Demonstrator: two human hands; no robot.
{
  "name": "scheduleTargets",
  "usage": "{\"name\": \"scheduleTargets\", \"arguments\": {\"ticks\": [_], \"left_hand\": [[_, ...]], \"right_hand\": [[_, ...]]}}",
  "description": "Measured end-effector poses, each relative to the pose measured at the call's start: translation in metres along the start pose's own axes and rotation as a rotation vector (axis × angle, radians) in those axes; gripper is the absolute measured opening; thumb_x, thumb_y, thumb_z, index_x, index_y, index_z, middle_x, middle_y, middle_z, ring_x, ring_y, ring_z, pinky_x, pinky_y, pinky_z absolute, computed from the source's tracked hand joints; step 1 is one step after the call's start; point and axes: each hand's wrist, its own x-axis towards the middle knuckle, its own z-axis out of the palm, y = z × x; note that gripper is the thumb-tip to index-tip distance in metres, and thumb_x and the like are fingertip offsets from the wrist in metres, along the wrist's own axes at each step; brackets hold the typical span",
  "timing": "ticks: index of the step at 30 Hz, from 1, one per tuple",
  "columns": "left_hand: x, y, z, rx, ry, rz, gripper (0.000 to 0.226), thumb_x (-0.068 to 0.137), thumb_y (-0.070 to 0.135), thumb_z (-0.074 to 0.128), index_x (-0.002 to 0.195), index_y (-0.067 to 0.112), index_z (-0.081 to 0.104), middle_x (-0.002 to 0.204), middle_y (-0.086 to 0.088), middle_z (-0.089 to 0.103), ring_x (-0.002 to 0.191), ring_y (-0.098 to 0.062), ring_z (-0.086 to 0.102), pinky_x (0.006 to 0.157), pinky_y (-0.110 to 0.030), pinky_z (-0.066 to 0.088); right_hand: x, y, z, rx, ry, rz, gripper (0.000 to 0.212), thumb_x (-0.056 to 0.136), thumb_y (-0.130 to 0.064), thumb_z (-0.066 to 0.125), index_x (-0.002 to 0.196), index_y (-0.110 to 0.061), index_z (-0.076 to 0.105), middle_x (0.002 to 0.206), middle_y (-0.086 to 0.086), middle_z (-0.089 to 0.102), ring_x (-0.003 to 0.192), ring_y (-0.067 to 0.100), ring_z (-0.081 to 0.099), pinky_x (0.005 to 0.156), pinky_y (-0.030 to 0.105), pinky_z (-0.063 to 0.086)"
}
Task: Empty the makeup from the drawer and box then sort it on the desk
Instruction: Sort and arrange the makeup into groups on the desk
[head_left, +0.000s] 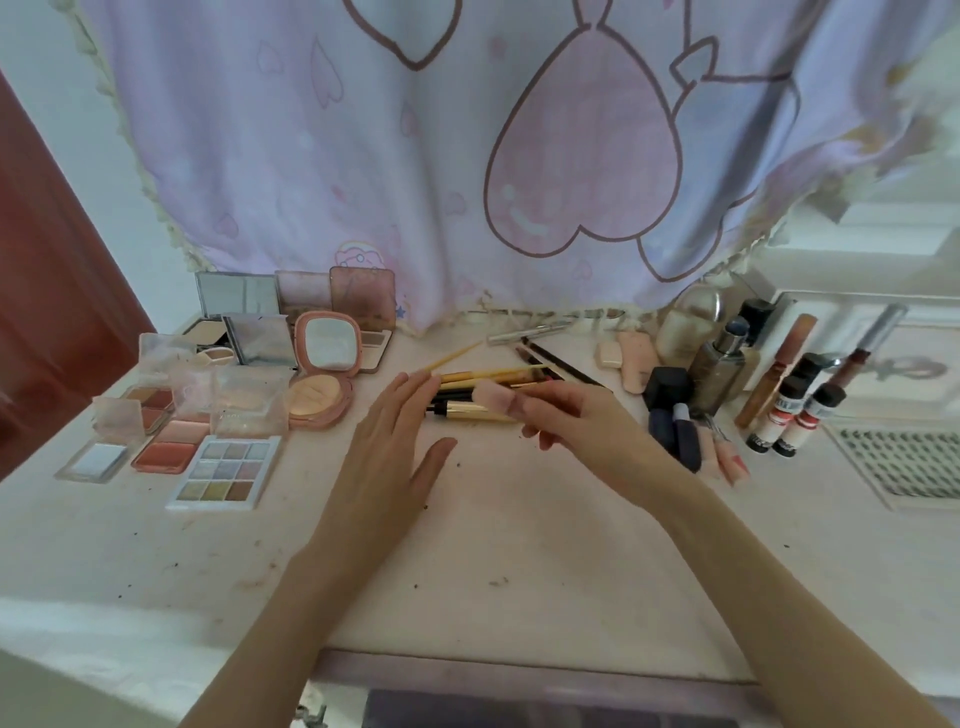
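Open drawer (519, 691) at near edge. Left hand (395, 441) flat, relaxed on surface (519, 545); right hand (566, 415) pinching pale pink tube (493, 397) above brush pile (488, 384) (may scatter if knocked, rolling toward palettes (223, 467)).

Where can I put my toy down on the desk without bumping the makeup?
The front of the desk is bare, between the two arms and on toward the near edge. The left is crowded with palettes, the middle back with brushes, the right with bottles.
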Motion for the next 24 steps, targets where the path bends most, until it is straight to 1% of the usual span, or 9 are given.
{"name": "scheduleTargets", "arguments": {"ticks": [3, 6, 8, 10, 13, 16, 18, 21, 24], "left_hand": [[0.004, 0.03, -0.002, -0.17, -0.052, 0.103, 0.048, 0.088, 0.039, 0.044, 0.133, 0.023, 0.037, 0.129, 0.009, 0.043, 0.114, -0.002, 0.041, 0.095, -0.012, 0.032], [0.008, 0.055, 0.001, -0.204, -0.072, 0.228, 0.025, 0.092, 0.032, 0.042, 0.115, 0.023, 0.046, 0.107, 0.008, 0.052, 0.092, 0.002, 0.043, 0.081, -0.006, 0.034], [0.01, 0.068, 0.002, -0.251, -0.071, 0.244, 0.019, 0.094, 0.03, 0.038, 0.11, 0.021, 0.046, 0.101, 0.004, 0.053, 0.089, -0.001, 0.045, 0.078, -0.009, 0.037], [0.01, 0.078, 0.005, -0.274, -0.062, 0.245, 0.017, 0.096, 0.028, 0.032, 0.107, 0.022, 0.044, 0.098, 0.002, 0.052, 0.088, -0.003, 0.048, 0.078, -0.012, 0.038], [0.01, 0.091, 0.008, -0.301, -0.069, 0.208, 0.017, 0.094, 0.032, 0.025, 0.096, 0.029, 0.042, 0.086, 0.004, 0.053, 0.079, -0.005, 0.049, 0.071, -0.012, 0.038], [0.014, 0.107, 0.011, -0.418, -0.045, 0.05, 0.023, 0.088, 0.036, 0.026, 0.08, 0.022, 0.042, 0.068, 0.002, 0.055, 0.066, -0.01, 0.051, 0.059, -0.019, 0.039], [0.019, 0.116, 0.013, -0.481, -0.039, -0.039, 0.02, 0.086, 0.028, 0.031, 0.076, 0.016, 0.043, 0.059, 0.009, 0.049, 0.058, -0.003, 0.049, 0.054, -0.012, 0.037], [0.025, 0.124, 0.013, -0.475, -0.053, -0.071, 0.017, 0.084, 0.02, 0.031, 0.072, 0.018, 0.042, 0.052, 0.009, 0.048, 0.053, 0.001, 0.048, 0.052, -0.008, 0.035], [0.03, 0.125, 0.016, -0.452, -0.078, -0.115, 0.022, 0.092, 0.01, 0.035, 0.071, 0.012, 0.043, 0.054, 0.005, 0.049, 0.052, -0.005, 0.045, 0.049, -0.013, 0.034]], "right_hand": [[-0.024, 0.008, -0.009, 0.232, -0.081, 0.094, 0.012, 0.086, -0.021, 0.061, 0.096, -0.021, 0.068, 0.081, -0.003, 0.068, 0.072, 0.009, 0.06, 0.072, 0.024, 0.047], [-0.042, 0.01, -0.021, 0.487, -0.102, 0.192, 0.019, 0.088, -0.014, 0.057, 0.101, -0.006, 0.068, 0.086, 0.006, 0.068, 0.069, 0.011, 0.059, 0.065, 0.021, 0.048], [-0.054, 0.008, -0.028, 0.586, -0.133, 0.261, 0.032, 0.083, -0.025, 0.059, 0.103, -0.001, 0.066, 0.08, 0.008, 0.065, 0.062, 0.011, 0.054, 0.057, 0.019, 0.045], [-0.065, 0.008, -0.031, 0.603, -0.211, 0.368, 0.048, 0.077, -0.041, 0.057, 0.104, -0.003, 0.064, 0.067, 0.004, 0.056, 0.05, 0.009, 0.044, 0.044, 0.016, 0.034], [-0.075, 0.011, -0.033, 0.633, -0.361, 0.5, 0.051, 0.076, -0.052, 0.051, 0.094, -0.006, 0.064, 0.055, -0.003, 0.038, 0.04, 0.005, 0.029, 0.039, 0.015, 0.021], [-0.078, 0.015, -0.036, 0.708, -0.443, 0.517, 0.044, 0.079, -0.049, 0.051, 0.086, -0.007, 0.06, 0.056, -0.004, 0.038, 0.041, 0.004, 0.03, 0.04, 0.013, 0.025], [-0.079, 0.016, -0.037, 0.752, -0.468, 0.497, 0.04, 0.082, -0.046, 0.05, 0.085, -0.007, 0.057, 0.058, -0.004, 0.044, 0.043, 0.004, 0.035, 0.042, 0.013, 0.03], [-0.082, 0.015, -0.038, 0.782, -0.435, 0.455, 0.038, 0.082, -0.044, 0.051, 0.087, -0.007, 0.057, 0.061, -0.002, 0.049, 0.046, 0.005, 0.039, 0.046, 0.014, 0.033], [-0.085, 0.016, -0.038, 0.588, -0.228, 0.311, 0.027, 0.081, -0.032, 0.061, 0.088, -0.008, 0.053, 0.064, 0.0, 0.053, 0.05, 0.007, 0.043, 0.051, 0.017, 0.037]]}}
